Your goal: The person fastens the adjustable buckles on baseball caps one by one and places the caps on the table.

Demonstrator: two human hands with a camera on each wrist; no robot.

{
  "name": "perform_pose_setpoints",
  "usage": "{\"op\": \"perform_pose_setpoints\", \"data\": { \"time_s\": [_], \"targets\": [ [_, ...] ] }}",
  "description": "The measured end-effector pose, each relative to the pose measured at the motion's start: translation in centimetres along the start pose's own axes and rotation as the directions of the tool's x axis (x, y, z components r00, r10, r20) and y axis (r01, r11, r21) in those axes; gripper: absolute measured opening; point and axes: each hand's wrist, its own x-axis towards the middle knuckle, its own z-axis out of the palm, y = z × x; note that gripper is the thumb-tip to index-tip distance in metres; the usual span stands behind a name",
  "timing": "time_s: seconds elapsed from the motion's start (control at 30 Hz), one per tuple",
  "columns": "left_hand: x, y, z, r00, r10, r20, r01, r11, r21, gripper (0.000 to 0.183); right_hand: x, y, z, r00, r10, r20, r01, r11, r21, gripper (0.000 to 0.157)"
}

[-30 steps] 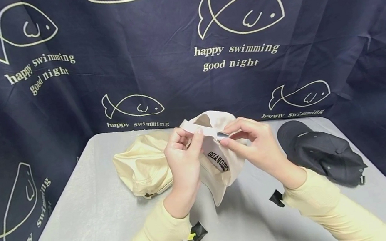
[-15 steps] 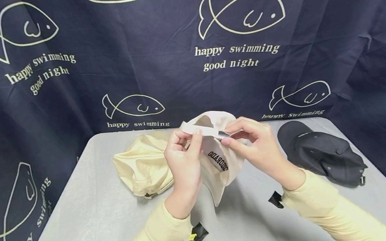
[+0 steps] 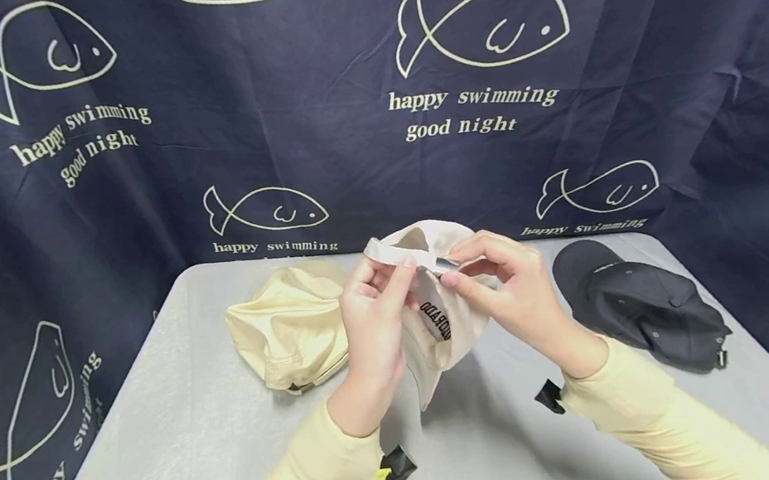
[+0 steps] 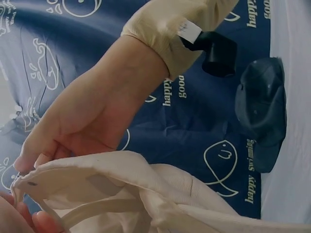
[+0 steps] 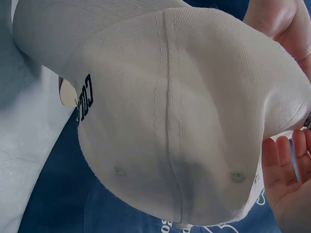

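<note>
An off-white baseball cap [image 3: 466, 336] with dark lettering is held up over the table, its back opening facing up and its brim hanging down. My left hand [image 3: 371, 322] pinches the cap's back strap [image 3: 394, 253] between thumb and fingers. At the strap's other end, my right hand [image 3: 512, 283] pinches around a shiny metal buckle [image 3: 445, 265]. The right wrist view shows mostly the outside of the cap's crown [image 5: 141, 126], with a centre seam and stitched eyelets. Inside the cap, a pale sweatband [image 4: 97, 208] appears in the left wrist view.
A cream-yellow cap [image 3: 285, 327] lies on the grey table [image 3: 165, 476] to the left, close behind my left hand. Over on the right lies a black cap [image 3: 652, 307], beyond my right forearm. A dark blue curtain [image 3: 352, 128] with fish prints hangs behind the table.
My left hand has shifted slightly right, nearer the buckle, and the strap's left end now bows up. The cap's brim has swung slightly left. My right hand stays almost in place.
</note>
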Motion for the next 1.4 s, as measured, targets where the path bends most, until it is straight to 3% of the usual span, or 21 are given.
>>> {"op": "perform_pose_setpoints", "data": {
  "time_s": [0.23, 0.97, 1.23, 1.33, 1.4],
  "targets": [
    [0.1, 0.3, 0.1, 0.994, -0.098, 0.058, 0.095, 0.994, 0.044, 0.010, 0.0, -0.1, 0.0, 1.000, -0.004, 0.023, 0.004, 1.000, -0.014, 0.021],
    [-0.5, 0.3, 0.1, 0.969, -0.225, 0.099, 0.220, 0.974, 0.058, 0.014, 0.2, 0.4, -0.1, 0.998, -0.058, 0.031, 0.060, 0.996, -0.061, 0.027],
    [-1.2, 0.9, -0.6, 0.961, -0.236, 0.144, 0.217, 0.967, 0.134, 0.011, 0.5, 0.7, -0.5, 1.000, -0.016, 0.010, 0.017, 0.998, -0.060, 0.026],
    [-1.3, 1.8, -0.7, 0.962, -0.193, 0.193, 0.154, 0.968, 0.197, 0.007, 0.6, 0.8, -0.7, 1.000, 0.001, 0.003, -0.001, 0.999, -0.050, 0.026],
    [-1.3, 2.6, -0.9, 0.961, -0.136, 0.241, 0.072, 0.964, 0.257, 0.007, 0.7, 0.9, -0.9, 1.000, 0.002, 0.007, -0.001, 0.999, -0.047, 0.027]
  ]
}}
